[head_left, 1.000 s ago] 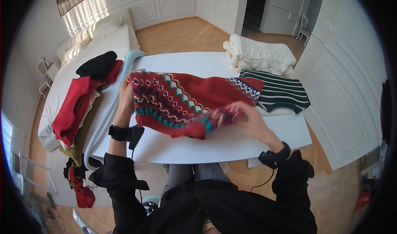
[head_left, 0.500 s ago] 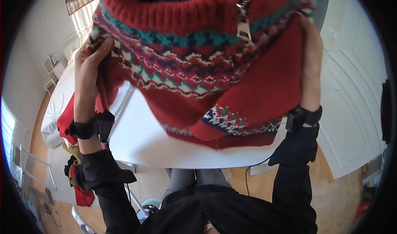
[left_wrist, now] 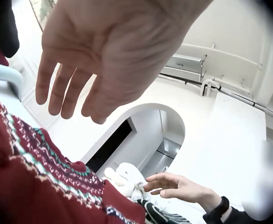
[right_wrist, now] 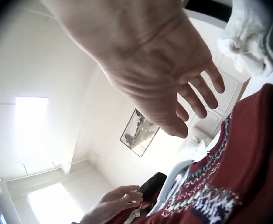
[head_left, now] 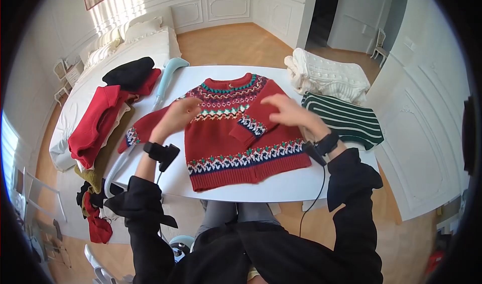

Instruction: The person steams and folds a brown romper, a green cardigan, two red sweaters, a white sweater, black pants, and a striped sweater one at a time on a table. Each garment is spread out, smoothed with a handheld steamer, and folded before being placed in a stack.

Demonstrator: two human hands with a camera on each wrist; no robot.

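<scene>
A red patterned sweater (head_left: 221, 141) lies spread on the white table (head_left: 173, 186), its neck at the far side and its ribbed hem towards me. One sleeve (head_left: 145, 128) stretches out to the left; the other is folded across the front, its patterned cuff (head_left: 252, 125) over the body. My left hand (head_left: 179, 117) hovers over the sweater's left shoulder, holding nothing. Above the folded sleeve is my right hand (head_left: 291, 114), also without anything in it. Both wrist views show loose, spread fingers (left_wrist: 67, 95) above the knit, with the sweater (right_wrist: 234, 158) below.
At the back right sit a folded white knit (head_left: 329, 76) and a green striped garment (head_left: 344, 118). Along the left lie red (head_left: 98, 123) and black (head_left: 128, 77) clothes, beside a pale blue curved bar (head_left: 168, 78). A bed (head_left: 150, 45) stands behind them.
The sweater went from bunched in both hands, to lifted up before me, to lying spread on the table. Both hands have let go of it and come lower.
</scene>
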